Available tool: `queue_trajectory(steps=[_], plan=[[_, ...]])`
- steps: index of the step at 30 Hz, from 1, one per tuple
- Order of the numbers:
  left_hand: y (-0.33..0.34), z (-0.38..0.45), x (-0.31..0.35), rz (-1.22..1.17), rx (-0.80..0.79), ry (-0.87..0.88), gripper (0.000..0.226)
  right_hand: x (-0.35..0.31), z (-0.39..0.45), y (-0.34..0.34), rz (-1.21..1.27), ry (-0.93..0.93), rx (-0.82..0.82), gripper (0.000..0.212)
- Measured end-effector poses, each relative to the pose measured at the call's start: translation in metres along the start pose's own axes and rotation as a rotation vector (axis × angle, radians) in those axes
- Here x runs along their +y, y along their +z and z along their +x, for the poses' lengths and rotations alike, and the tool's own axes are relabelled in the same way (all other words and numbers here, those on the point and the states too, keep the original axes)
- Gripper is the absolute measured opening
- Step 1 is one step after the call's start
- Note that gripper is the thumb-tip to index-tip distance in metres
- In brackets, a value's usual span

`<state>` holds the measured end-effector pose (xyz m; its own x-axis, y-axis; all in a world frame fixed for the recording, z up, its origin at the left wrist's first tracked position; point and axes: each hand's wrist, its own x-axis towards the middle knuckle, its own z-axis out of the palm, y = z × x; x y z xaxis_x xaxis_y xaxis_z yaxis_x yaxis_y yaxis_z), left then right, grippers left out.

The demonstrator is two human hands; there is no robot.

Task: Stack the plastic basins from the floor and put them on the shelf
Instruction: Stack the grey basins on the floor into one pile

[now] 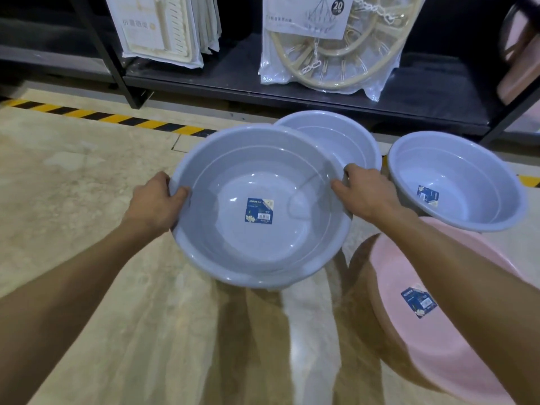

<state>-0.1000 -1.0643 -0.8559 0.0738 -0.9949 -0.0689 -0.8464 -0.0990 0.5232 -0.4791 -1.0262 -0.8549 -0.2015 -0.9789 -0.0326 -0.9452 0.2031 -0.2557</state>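
Held up over the floor (87,176) in the middle: a big grey basin (260,244), gripped by both sides so as to stay level and not tip. Left hand (155,204) on the left rim, thumb inside, other fingers (178,194) curled under. Right hand (368,191) on the right rim, thumb lying inside, fingers (350,171) hooked over the edge. Both clamped on the same basin.

Inside it: nothing but a blue sticker (259,211) on the bottom. Looks like more than one rim along the near edge, so maybe a basin or two nested below already; hard to be sure.

Just behind, partly hidden: a second grey basin (344,135), empty, probably next to be nested. Far right: a third grey basin (467,182), tilted, leaning on a pink basin (409,287) near the right arm. Stickers in both, nothing else.

Beyond: the dark shelf (321,92), bottom board low to the floor, with a bagged round peg hanger (336,54) and a packaged rack (163,27). Still to do, by the look of it: gather the rest, then lift the stack onto the shelf.
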Motion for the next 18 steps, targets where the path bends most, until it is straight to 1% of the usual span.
queue_trajectory(steps=[4,8,14,18], plan=[[-0.014,0.036,0.054,0.013,0.043,0.022,0.031,0.015,0.030,-0.037,-0.021,0.048,0.077,0.027],[-0.020,0.064,0.110,0.007,0.064,0.075,0.033,0.036,0.051,-0.081,0.013,0.076,0.136,0.028],[-0.032,0.074,0.186,0.046,0.029,0.155,0.033,0.074,0.070,-0.144,0.041,0.128,0.191,0.028],[-0.055,0.070,0.226,0.071,0.030,0.141,0.036,0.086,0.075,-0.180,0.112,0.105,0.179,0.030]])
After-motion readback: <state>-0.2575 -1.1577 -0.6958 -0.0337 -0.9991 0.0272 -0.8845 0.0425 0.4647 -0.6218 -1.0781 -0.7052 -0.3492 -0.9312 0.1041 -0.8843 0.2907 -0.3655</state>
